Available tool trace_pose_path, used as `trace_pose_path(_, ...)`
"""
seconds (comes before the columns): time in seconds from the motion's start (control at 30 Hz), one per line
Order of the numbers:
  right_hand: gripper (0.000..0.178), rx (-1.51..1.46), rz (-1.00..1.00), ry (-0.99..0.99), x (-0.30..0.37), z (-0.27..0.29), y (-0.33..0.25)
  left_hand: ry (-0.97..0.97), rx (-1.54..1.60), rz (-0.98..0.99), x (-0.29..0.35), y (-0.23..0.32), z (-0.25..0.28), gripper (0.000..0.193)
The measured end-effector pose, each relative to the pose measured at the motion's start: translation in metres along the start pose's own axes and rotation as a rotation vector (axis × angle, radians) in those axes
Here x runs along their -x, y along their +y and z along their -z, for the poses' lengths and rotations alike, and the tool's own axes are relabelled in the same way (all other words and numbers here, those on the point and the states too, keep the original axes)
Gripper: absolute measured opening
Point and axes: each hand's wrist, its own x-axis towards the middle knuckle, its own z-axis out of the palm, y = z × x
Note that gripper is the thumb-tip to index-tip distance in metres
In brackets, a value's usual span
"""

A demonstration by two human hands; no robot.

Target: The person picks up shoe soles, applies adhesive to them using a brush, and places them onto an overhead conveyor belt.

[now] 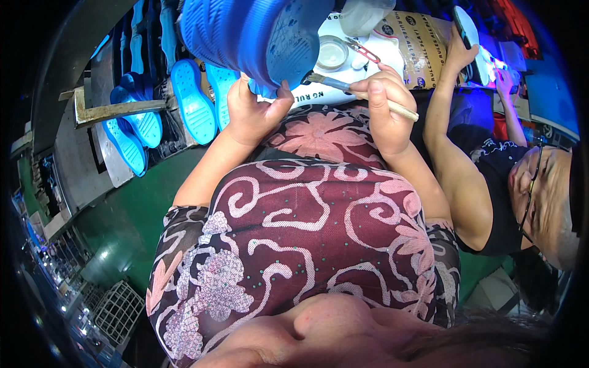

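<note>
Brush is sitting gripped in the right hand, its tip pointing left toward blue footwear. Left hand is clasping that footwear's near edge. Blue soles are lying left of this grip; a round container is standing beyond the brush.

Black capital letters repeated in rows across a brown printed sheet, more ran along a white surface, and pale lettering crossed a co-worker's black shirt.
</note>
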Motion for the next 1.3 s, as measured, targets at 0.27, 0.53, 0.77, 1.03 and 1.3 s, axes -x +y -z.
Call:
trace_pose_path(0.27,0.021,-0.006,0.000,-0.004,0.000,-0.002,0.001,-0.021,0.016,0.010,0.004,-0.004,0.002,0.042)
trace_pose_path(0.53,0.035,-0.010,-0.147,0.125,0.002,0.023,0.005,-0.089,0.124,0.098,-0.025,0.006,0.011,0.037)
trace_pose_path(0.77,0.030,-0.264,-0.315,0.292,0.023,0.023,0.008,-0.098,0.726,0.609,-0.060,0.041,0.057,0.060)
trace_pose_path(1.03,0.029,-0.231,-0.354,0.405,0.044,0.020,0.012,-0.725,0.867,0.511,-0.202,0.079,-0.026,0.053)
trace_pose_path(1.3,0.031,-0.277,-0.395,0.400,0.044,0.016,0.011,-0.842,1.869,0.402,-0.338,0.090,-0.130,0.038)
